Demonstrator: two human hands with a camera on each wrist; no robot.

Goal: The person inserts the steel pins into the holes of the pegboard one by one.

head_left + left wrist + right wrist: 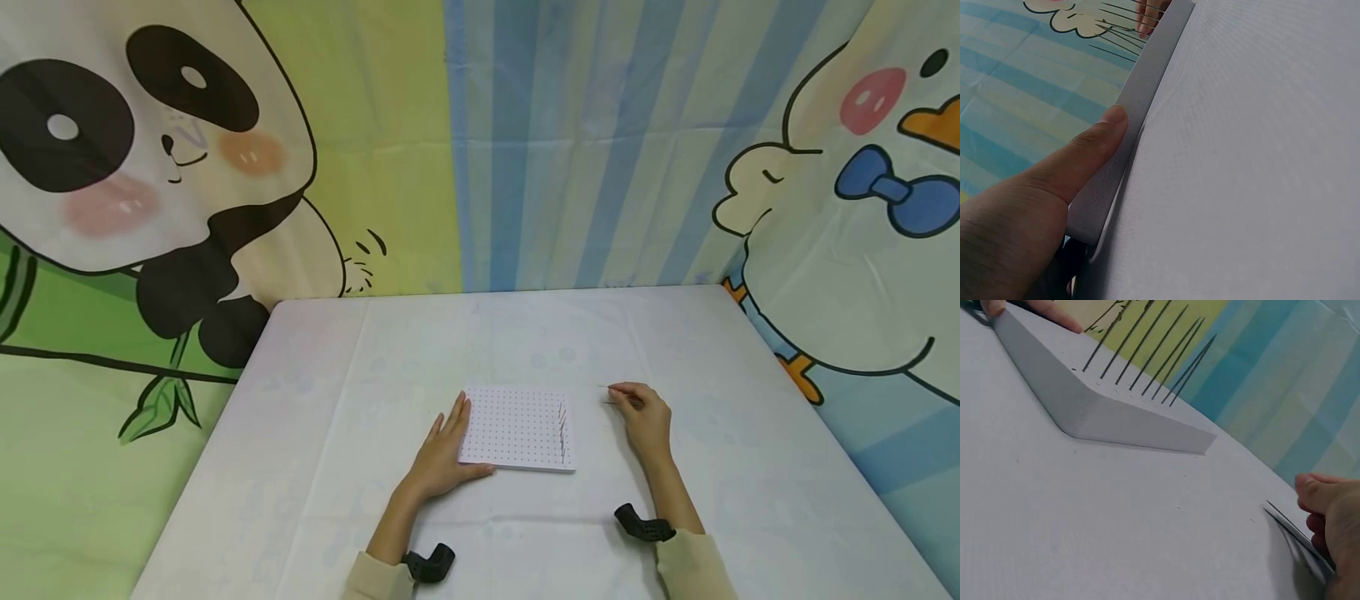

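A white square pegboard [517, 427] with a grid of small holes lies flat on the table. Several thin dark needles [1141, 355] stand in a row near its right edge, some leaning. My left hand [442, 457] braces the board's near left corner: its straight fingers lie along the left edge, and the thumb [1088, 150] rests against the near side. To the right of the board and apart from it, my right hand [645, 417] pinches thin needles [1294, 532] just above the table, their tips pointing left. How many it holds is partly hidden by the fingers.
The white-covered table [750, 467] extends around the board on all sides. A cartoon-printed curtain [570, 142] hangs behind its far edge and at the sides. Each wrist wears a black camera mount [647, 525].
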